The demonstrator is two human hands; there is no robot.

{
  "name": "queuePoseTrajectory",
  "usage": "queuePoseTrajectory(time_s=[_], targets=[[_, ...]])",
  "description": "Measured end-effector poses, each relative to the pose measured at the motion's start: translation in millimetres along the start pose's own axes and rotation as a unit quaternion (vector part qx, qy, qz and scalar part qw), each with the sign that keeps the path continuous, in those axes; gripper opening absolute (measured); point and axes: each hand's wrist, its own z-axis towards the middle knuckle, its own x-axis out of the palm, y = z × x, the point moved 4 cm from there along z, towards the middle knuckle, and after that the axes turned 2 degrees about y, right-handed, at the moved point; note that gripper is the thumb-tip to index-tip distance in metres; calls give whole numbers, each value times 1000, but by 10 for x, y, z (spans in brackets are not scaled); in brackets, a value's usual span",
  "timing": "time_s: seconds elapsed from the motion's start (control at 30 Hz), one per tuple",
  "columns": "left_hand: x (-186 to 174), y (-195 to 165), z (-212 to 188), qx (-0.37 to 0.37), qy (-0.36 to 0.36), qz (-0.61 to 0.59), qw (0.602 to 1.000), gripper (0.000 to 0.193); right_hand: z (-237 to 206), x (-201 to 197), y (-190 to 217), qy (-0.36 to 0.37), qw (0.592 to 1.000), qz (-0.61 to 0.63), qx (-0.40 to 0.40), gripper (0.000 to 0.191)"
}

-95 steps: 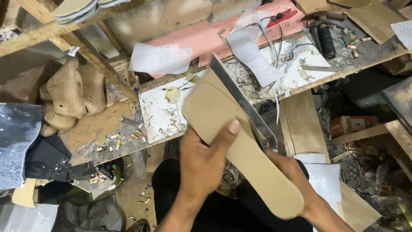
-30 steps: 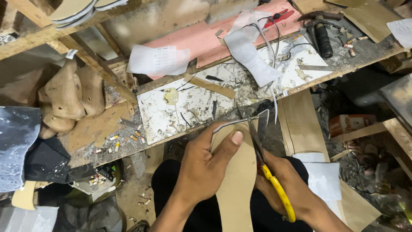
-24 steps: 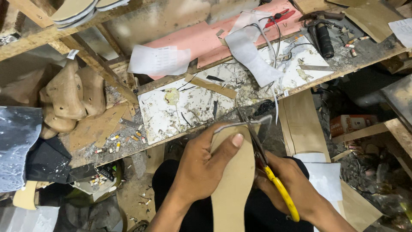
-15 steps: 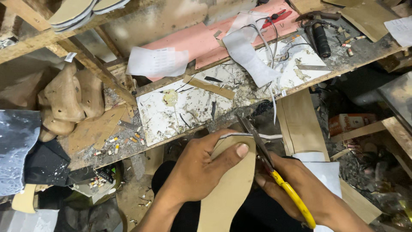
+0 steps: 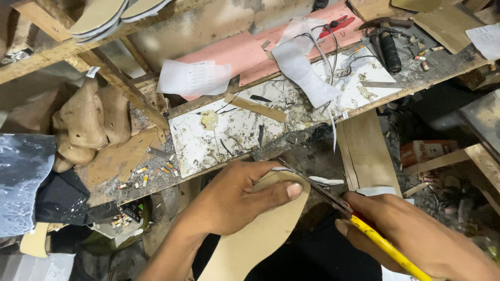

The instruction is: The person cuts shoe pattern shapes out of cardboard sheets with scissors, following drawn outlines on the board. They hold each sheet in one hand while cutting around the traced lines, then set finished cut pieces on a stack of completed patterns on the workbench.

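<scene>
Head view looks down on a cluttered wooden counter point(image 5: 364, 104) stretching away beyond both hands, its top littered with offcuts and scraps. Up and to the left of the hands sits a cluster of wooden shoe lasts point(image 5: 86, 125), and straight ahead of them lies a stained white cutting board point(image 5: 219, 132). Further off, beyond the right hand, a pink sheet point(image 5: 245, 52) leans under loose white paper.

Closest to the person is the tan insole board point(image 5: 255, 234), a long sole-shaped piece held low in front of the lap, its rounded toe end pointing toward the counter. The left hand point(image 5: 229, 200) is clamped over that toe end, thumb laid flat along the upper face near the rim. The right hand point(image 5: 416, 237) is closed around the yellow handles of a pair of scissors point(image 5: 344, 208), whose blades meet the board's edge just beside the left thumb. A thin pale sliver point(image 5: 325, 181) curls away at the blades.

To trim this well, I'd say the board should be turned into the blades by the left hand rather than twisting the scissors, taking long bites so the curve stays smooth, with the thumb kept clear of the cutting line.
</scene>
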Motion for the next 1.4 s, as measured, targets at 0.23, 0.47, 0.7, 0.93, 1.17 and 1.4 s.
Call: queuePoseTrajectory(time_s=[0.23, 0.47, 0.7, 0.93, 1.17, 1.4], targets=[[-5, 12, 25, 6, 22, 18, 1000, 38, -66, -102, 32, 52, 999, -11, 6, 30], [-7, 22, 62, -22, 30, 57, 998, 38, -42, -151, -34, -10, 995, -17, -97, 26], [18, 110, 96, -27, 44, 54, 997, 37, 66, -73, -198, 25, 998, -14, -50, 27], [-265, 262, 57, -22, -326, 63, 943, 33, 305, 76, -365, -249, 957, 150, -15, 37], [-132, 635, -202, 25, -439, -252, 862, 55, 553, 772, -231, -182, 888, 419, 49, 35], [460, 764, 94, -81, -358, -472, 801, 52, 639, 1118, 136, -128, 850, 503, -87, 32]])
